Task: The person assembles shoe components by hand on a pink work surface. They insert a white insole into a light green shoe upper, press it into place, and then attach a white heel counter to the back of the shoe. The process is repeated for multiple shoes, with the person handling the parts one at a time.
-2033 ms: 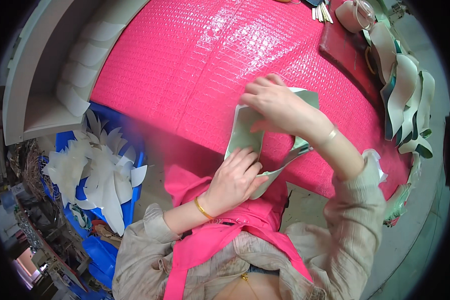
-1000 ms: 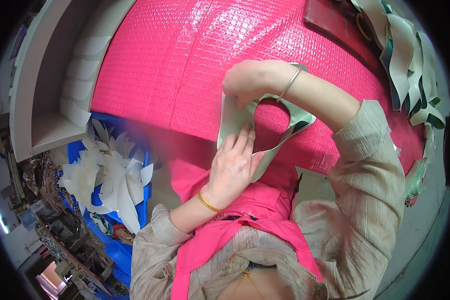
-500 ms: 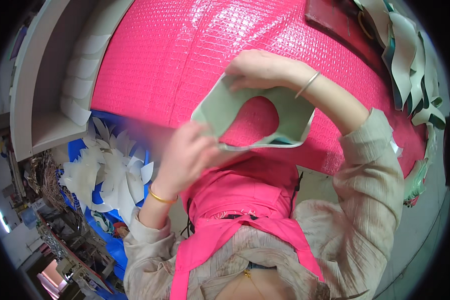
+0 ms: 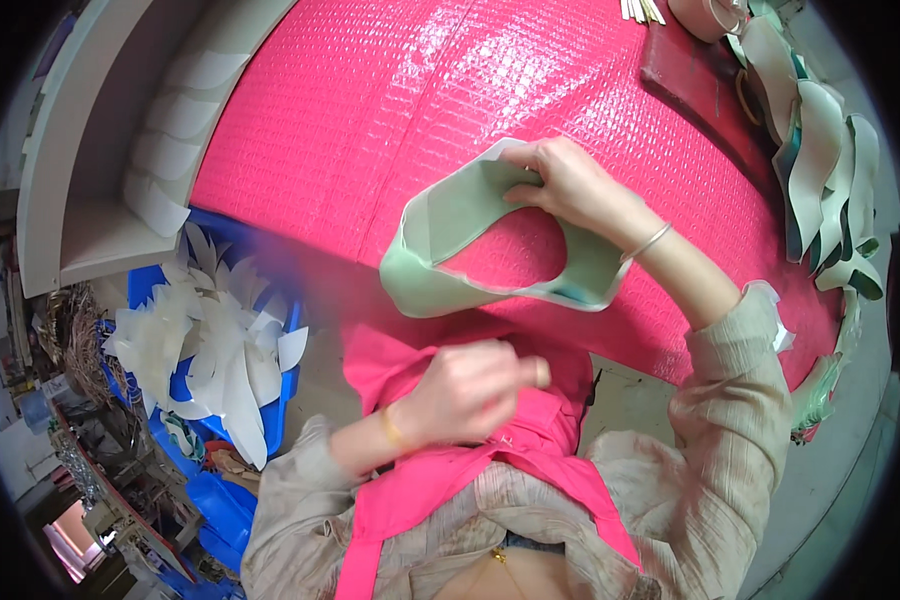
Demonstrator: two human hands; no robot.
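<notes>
A pale green shoe upper [image 4: 425,290], a closed loop with light edges and a wide opening in its middle, is held just over the pink table's near edge. My right hand [image 4: 570,185] pinches its far rim, fingers inside and outside the wall. Closer to my body, over the pink apron [image 4: 530,440], hovers my left hand [image 4: 470,390], apart from the upper. Its fingers are curled and a little blurred, with one tan-tipped finger sticking out to the right; nothing shows in its grasp.
Blue crates [image 4: 288,385] at the left hold many cream cut pieces [image 4: 240,360]. A grey shelf box [image 4: 60,180] stands at the upper left. On the pink table cover [image 4: 370,120] lie a dark red board [image 4: 700,100] and, at right, stacked pale green pieces [image 4: 820,150].
My left hand has let go of the upper's near left side and drawn back toward my body. My right hand still grips the upper, now slightly turned and showing more of its outer left wall.
</notes>
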